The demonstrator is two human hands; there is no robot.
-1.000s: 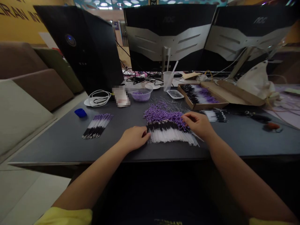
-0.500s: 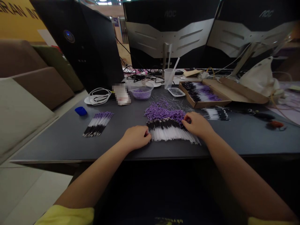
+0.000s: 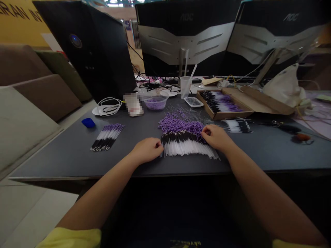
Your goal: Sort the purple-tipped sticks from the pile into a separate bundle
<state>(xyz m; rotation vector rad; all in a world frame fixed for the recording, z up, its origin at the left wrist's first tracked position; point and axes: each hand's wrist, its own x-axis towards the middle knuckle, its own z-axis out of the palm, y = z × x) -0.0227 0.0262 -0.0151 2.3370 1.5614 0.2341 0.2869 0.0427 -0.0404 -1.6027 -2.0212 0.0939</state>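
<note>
My left hand (image 3: 148,150) is closed at the left end of a row of thin white sticks with black upper sections (image 3: 181,147). Its fingertips pinch what looks like one such stick, mostly hidden. Over the row's far ends lies a heap of small purple pieces (image 3: 173,123). At the heap's right edge, my right hand (image 3: 215,136) has thumb and fingers pressed together; whatever is between them is too small to make out. Finished-looking sticks with purple, white and black sections (image 3: 108,137) lie side by side to the left.
A blue cap (image 3: 88,122), a clear tub of purple pieces (image 3: 155,102), a small white tray (image 3: 193,101) and a plastic cup (image 3: 184,88) surround the heap. An open cardboard box (image 3: 229,115) of sticks stands back right, near more black-and-white sticks (image 3: 237,125). Monitors rise behind.
My left hand has shifted slightly left, away from the row's end. My right hand stays at the purple heap, and the whole view has drifted a little.
</note>
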